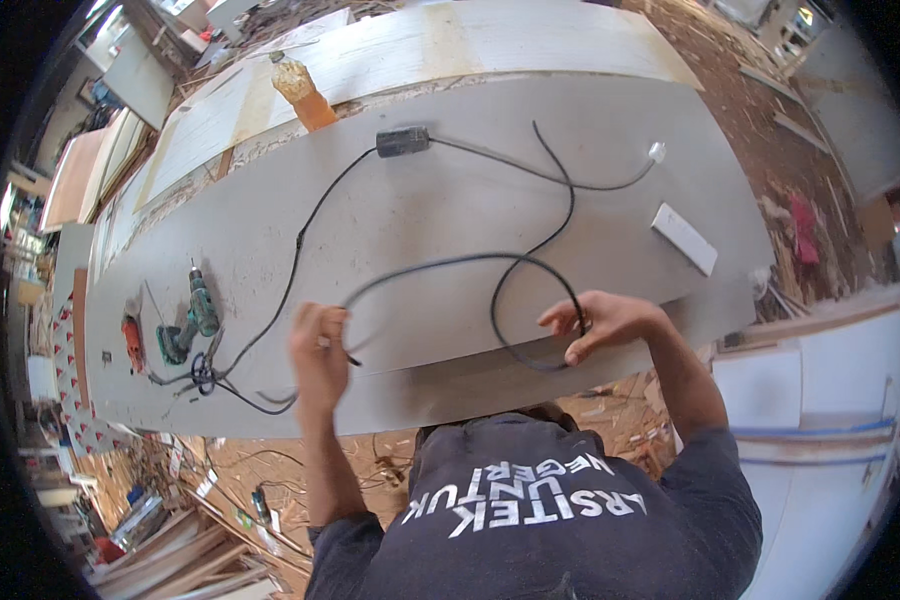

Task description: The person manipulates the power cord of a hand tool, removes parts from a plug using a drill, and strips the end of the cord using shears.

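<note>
My left hand is closed around a black cable, and a short cable end pokes out beside the fingers. From there the cable arches over the grey board to my right hand. The right fingers curl loosely about it, thumb apart from the index finger. Below, the cable loops back and runs up the board to a free end. A second black cable leads from a small black box down to a tangle on the left. Another lead joins the box to a white plug.
On the grey board lie a green cordless drill, a red tool and a white rectangular block. A bottle of orange liquid is at the far edge. Wood scraps and shavings cover the floor.
</note>
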The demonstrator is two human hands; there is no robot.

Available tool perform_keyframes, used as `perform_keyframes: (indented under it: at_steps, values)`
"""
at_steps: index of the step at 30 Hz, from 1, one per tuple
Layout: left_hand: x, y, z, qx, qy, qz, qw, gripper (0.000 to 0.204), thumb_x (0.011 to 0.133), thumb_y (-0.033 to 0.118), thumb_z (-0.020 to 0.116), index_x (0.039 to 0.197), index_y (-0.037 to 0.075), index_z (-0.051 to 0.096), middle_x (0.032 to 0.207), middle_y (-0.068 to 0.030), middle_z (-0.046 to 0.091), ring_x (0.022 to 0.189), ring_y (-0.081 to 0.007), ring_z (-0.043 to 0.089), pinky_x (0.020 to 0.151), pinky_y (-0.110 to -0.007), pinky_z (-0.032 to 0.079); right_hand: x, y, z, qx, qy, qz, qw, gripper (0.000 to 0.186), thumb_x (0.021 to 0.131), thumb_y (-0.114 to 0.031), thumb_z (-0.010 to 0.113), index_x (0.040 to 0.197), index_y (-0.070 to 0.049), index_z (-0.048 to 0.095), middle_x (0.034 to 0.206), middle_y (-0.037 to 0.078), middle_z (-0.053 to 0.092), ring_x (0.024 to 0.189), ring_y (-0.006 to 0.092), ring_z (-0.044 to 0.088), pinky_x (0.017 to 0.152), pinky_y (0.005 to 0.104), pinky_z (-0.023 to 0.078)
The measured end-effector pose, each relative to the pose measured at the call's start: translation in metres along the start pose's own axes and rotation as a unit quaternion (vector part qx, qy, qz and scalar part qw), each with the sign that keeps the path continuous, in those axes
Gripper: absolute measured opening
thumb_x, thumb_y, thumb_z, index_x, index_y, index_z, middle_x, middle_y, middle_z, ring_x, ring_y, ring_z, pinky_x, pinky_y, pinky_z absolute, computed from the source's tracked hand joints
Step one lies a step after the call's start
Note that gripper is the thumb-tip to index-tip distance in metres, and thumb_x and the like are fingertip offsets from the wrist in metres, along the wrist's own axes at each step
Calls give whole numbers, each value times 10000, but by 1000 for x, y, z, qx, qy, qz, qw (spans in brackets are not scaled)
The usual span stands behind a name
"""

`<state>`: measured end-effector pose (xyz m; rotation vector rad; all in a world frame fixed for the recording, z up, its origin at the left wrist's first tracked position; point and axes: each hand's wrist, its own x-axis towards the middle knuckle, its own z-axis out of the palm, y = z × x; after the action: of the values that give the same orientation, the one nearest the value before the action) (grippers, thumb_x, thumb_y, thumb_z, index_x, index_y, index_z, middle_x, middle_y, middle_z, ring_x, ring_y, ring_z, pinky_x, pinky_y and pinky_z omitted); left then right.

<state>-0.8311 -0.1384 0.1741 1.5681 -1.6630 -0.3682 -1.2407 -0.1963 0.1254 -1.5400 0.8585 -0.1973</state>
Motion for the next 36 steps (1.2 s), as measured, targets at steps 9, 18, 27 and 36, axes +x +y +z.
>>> perform_keyframes:
  at_steps: [9, 18, 27, 36]
  values:
    - [-56, 48, 144, 13, -152, -117, 981, 330, 900, 213, 683, 1136, -16, 659, 1024, -215, 659, 988, -350, 649, 874, -424, 510, 193, 21, -105, -413, 369, -84, 828, 673, 906, -392, 637, 1439, -28, 443, 1379, 231, 534, 1301, 352, 502, 1072, 455, 422]
    - [15, 3, 168, -542, 127, -431, 710, 768, 921, 528, 658, 1416, 13, 378, 1272, -187, 556, 1176, -315, 582, 963, -440, 513, 186, -37, -44, -337, 193, -257, 885, 290, 969, -221, 550, 1204, -75, 636, 1007, 214, 685, 928, 415, 656, 792, 531, 503]
    - [114, -14, 172, -757, 305, -394, 422, 835, 820, 650, 706, 1323, 65, 385, 1071, -157, 550, 925, -313, 646, 805, -469, 590, 44, -77, -105, -442, 107, -362, 814, 176, 831, -91, 678, 1004, -82, 708, 701, 88, 614, 607, 264, 634, 535, 405, 486]
    - [72, -90, 177, -762, 443, -358, 310, 532, 889, 583, 661, 913, 74, 506, 772, -70, 575, 754, -220, 611, 663, -341, 565, -24, 7, -258, -575, 256, -89, 772, 133, 874, -153, 657, 960, -66, 709, 912, 142, 679, 860, 338, 657, 740, 435, 508]
